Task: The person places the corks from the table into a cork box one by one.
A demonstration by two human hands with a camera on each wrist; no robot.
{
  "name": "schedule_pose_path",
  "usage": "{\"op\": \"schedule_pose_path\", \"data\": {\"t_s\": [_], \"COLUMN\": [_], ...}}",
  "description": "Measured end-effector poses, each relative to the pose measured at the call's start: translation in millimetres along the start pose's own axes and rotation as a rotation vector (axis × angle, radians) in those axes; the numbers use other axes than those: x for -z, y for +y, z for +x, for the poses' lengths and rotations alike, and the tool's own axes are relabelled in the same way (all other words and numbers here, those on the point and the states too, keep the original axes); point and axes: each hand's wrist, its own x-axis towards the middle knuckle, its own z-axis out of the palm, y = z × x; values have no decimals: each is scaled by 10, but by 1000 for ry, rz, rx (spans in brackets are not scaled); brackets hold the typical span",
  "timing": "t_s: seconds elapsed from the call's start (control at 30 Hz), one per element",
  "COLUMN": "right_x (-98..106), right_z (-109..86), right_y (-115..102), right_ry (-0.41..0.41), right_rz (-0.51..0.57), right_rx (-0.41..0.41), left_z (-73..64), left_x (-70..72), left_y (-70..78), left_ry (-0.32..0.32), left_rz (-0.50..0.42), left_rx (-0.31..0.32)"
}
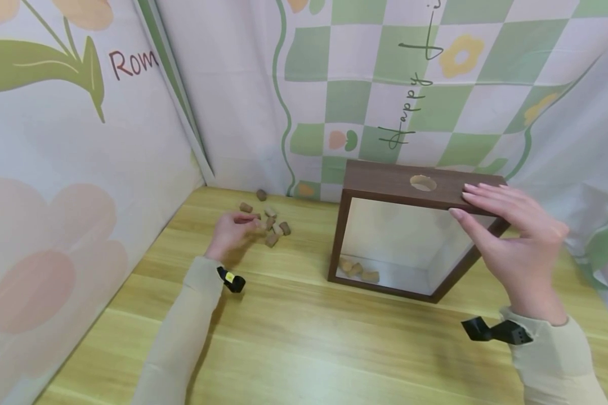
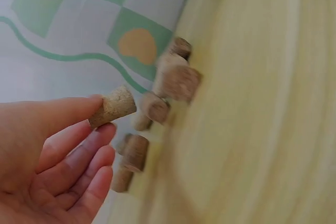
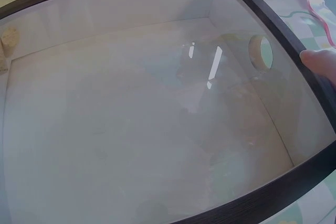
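Observation:
My left hand point(image 1: 230, 232) pinches a cork point(image 2: 116, 106) between thumb and fingertips, just above a loose group of corks point(image 1: 271, 240) on the table. The cork is light and speckled; those around it range from pale to brown. To the right stands a dark wooden box frame point(image 1: 335, 242) with a clear front and a round hole point(image 1: 423, 183) in its top. Several corks point(image 1: 356, 270) lie inside at its lower left corner. On the box's top right corner rests my right hand point(image 1: 522, 236), fingers extended over the top and thumb at the front edge.
The wood-grain table point(image 1: 294, 332) carries everything. Behind the box hangs a green-and-white checked cloth point(image 1: 390, 101), and a flower-printed cloth point(image 1: 56, 225) forms the left side. One brown cork point(image 1: 261, 194) lies near the back edge.

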Motion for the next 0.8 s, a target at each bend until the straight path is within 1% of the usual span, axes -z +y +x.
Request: {"op": "schedule_pose_path", "data": {"t_s": [0.03,0.17,0.23,0.37,0.47,0.6,0.73,0.8], "right_x": [0,1,2,2,2,3,8,9], "right_z": [0,4,5,9,9,6,1,-2], "right_y": [-3,-12,-16,-21,-23,-19,-9,-4], "right_ry": [0,3,3,0,0,-3,-12,-14], "right_rz": [-1,0,0,1,3,2,-7,-9], "right_rx": [0,-1,-2,-2,-2,-3,-5,-7], "left_z": [7,33,29,-18,-49,-93,-152,-191], "left_x": [6,22,18,-11,-45,-98,-153,-182], "left_y": [17,140,215,393,520,698,899,1004], "left_ry": [11,63,76,90,89,81,91,91], "left_rz": [0,101,108,76,43,5,-6,-26], "left_rx": [-23,-124,-149,-172,-208,-274,-345,-375]}}
